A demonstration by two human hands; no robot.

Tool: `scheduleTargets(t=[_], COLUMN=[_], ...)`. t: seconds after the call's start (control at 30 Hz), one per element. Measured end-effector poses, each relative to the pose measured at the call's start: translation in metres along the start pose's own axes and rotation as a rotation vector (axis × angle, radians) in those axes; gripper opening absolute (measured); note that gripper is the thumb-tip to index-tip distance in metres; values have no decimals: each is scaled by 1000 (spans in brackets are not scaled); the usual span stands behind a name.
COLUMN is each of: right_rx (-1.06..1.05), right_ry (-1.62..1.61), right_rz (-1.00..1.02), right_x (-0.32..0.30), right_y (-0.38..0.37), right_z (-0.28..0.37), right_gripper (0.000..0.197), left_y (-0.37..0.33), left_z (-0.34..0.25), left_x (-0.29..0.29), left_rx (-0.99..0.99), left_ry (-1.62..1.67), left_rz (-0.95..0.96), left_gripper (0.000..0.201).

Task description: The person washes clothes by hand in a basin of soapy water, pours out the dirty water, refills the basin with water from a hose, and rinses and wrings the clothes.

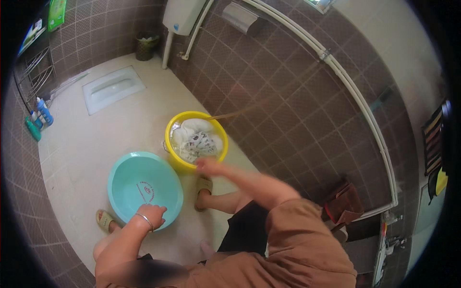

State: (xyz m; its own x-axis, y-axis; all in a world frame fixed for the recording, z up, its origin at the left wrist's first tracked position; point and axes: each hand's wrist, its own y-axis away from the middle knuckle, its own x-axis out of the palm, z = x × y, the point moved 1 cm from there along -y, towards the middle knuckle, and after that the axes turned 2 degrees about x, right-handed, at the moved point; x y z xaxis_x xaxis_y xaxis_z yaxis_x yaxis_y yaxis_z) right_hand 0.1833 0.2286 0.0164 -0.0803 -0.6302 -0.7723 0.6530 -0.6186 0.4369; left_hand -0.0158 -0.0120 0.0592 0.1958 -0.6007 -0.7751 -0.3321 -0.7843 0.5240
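Observation:
On the floor in front of me stands a yellow bucket (223, 144) with white cloth (196, 126) and a white cloth with a dark pattern (201, 143) lying in water. My right hand (207, 166) is at the bucket's near rim; it is blurred, and its fingers are hard to make out. A light teal basin (126, 175) with red print on its bottom sits to the left of the bucket, with nothing in it. Above the basin's near edge is my left hand (151, 216), a silver bangle on its wrist. Its fingers look loose and slightly apart, holding nothing visible.
A brown stick-like thing (228, 115) slants out of the bucket toward the tiled wall. A squat toilet (114, 90), a dark bin (145, 46) and a white cistern (182, 17) are farther off. Several bottles (44, 113) stand by the left wall.

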Motion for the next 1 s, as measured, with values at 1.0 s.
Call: scheduleTargets(t=[1.0], right_rx=[198], right_ry=[-1568], right_rz=[676], right_x=[22], right_y=[-59], right_z=[19], right_gripper=[33], left_y=[22], left_z=[-47], left_x=[48], left_rx=[219], left_ry=[83], left_rz=[-56], left_gripper=[14])
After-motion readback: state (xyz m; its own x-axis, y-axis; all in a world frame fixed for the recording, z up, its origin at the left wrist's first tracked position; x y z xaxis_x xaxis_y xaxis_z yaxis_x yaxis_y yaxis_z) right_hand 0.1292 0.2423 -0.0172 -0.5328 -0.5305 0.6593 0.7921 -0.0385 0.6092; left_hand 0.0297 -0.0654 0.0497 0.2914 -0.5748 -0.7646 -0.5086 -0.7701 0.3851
